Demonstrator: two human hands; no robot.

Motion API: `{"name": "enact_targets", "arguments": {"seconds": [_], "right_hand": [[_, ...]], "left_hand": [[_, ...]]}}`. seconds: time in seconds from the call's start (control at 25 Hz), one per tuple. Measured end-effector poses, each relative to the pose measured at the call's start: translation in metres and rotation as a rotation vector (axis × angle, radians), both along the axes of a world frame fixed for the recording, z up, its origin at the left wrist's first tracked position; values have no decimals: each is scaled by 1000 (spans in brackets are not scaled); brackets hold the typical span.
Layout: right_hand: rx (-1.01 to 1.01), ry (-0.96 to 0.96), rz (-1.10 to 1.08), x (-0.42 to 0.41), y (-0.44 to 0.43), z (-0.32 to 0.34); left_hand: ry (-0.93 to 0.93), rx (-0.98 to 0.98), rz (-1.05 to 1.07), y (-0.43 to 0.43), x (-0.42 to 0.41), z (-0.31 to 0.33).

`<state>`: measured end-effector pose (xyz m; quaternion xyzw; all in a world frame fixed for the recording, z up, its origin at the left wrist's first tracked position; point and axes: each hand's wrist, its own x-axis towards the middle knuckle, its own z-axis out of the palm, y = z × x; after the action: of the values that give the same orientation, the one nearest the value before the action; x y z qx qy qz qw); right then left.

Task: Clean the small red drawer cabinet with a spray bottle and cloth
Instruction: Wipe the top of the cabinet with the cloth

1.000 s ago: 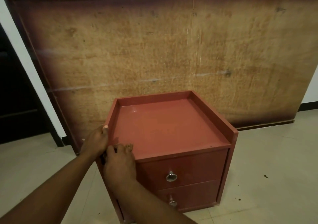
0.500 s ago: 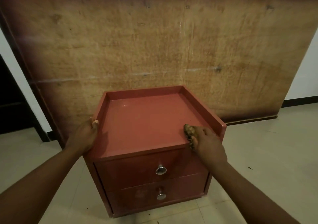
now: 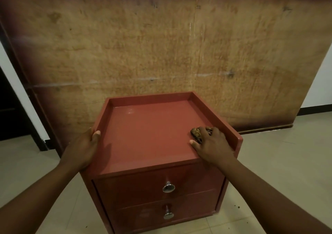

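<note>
The small red drawer cabinet (image 3: 149, 133) stands on the floor in front of me, with a raised rim on three sides of its top and two shut drawers with metal knobs. My left hand (image 3: 84, 145) grips the cabinet's left rim, thumb over the edge. My right hand (image 3: 210, 144) presses a crumpled brown cloth (image 3: 195, 133) flat on the top, near the right rim at the front right. Most of the cloth is hidden under my fingers. No spray bottle is in view.
A large worn brown wooden board (image 3: 161, 45) leans against the wall right behind the cabinet. A dark doorway (image 3: 10, 111) lies at the left. Pale floor tiles (image 3: 278, 162) surround the cabinet, with a few dark specks at the right.
My right hand has carried the cloth from the front left corner across the top to the right side, then slightly further back. My left hand has stayed on the left rim.
</note>
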<state>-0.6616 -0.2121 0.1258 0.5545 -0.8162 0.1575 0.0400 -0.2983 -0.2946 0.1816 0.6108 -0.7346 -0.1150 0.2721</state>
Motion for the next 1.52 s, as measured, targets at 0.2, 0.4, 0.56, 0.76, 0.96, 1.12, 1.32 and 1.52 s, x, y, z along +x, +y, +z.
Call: {"name": "enact_targets", "arguments": {"seconds": [0.2, 0.4, 0.56, 0.76, 0.96, 1.12, 1.32, 1.52], "right_hand": [[35, -56, 53, -24, -66, 5], [25, -76, 58, -39, -134, 6], [21, -76, 67, -52, -198, 10], [-16, -10, 57, -62, -275, 13], [-37, 97, -65, -54, -291, 12], [-70, 42, -49, -3, -300, 17], [-75, 98, 278, 137, -333, 11], [-14, -22, 353, 218, -360, 7]], "left_hand": [[16, 22, 37, 2, -2, 3], [26, 57, 78, 2, -5, 3], [49, 96, 112, -1, -3, 1], [104, 105, 165, -3, -3, -1], [93, 110, 176, -3, -5, 0], [97, 89, 157, 2, -7, 4], [103, 65, 142, 2, -4, 3], [90, 14, 117, -3, -2, -3]]}}
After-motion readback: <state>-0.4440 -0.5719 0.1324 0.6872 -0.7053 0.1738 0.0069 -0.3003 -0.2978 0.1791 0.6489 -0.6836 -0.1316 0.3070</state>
